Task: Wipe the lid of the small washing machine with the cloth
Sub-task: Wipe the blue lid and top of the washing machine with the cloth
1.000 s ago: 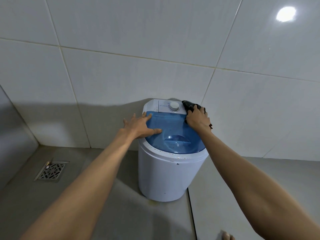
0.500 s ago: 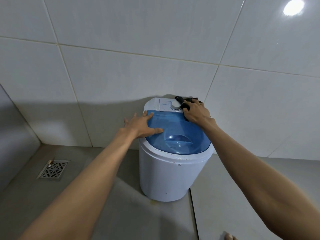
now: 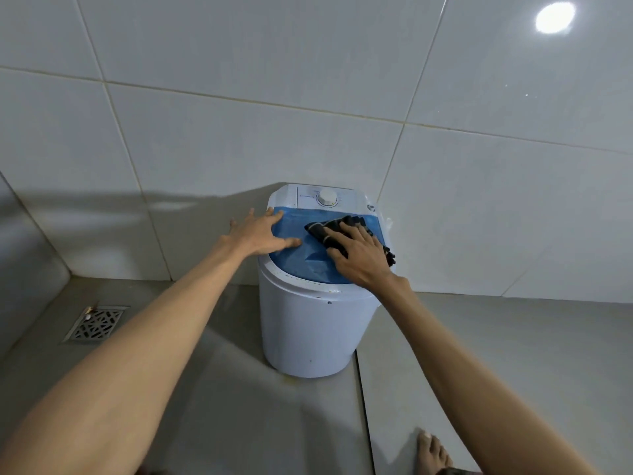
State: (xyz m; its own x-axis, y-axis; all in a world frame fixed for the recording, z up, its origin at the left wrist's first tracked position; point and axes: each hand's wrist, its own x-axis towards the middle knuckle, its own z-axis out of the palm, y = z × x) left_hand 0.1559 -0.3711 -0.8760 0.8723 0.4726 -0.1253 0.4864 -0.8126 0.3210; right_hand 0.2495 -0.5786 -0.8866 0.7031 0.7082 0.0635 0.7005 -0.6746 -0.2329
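Note:
A small white washing machine [image 3: 308, 330] stands on the floor against the tiled wall. Its translucent blue lid [image 3: 298, 260] is closed, and a white dial [image 3: 327, 198] sits on the panel behind it. My right hand [image 3: 359, 255] presses a dark cloth [image 3: 323, 231] with pale stripes flat onto the lid's middle and right side; part of the cloth hangs past the right rim. My left hand [image 3: 262, 234] rests flat with fingers spread on the lid's left edge, holding nothing.
A metal floor drain [image 3: 96, 323] lies at the left. Light tiled walls [image 3: 239, 114] rise behind and to the left of the machine. A bare foot [image 3: 433, 452] shows at the bottom right on the grey floor.
My right hand has drawn the cloth from the back right corner by the dial forward and left onto the blue lid. My left hand stays on the left edge.

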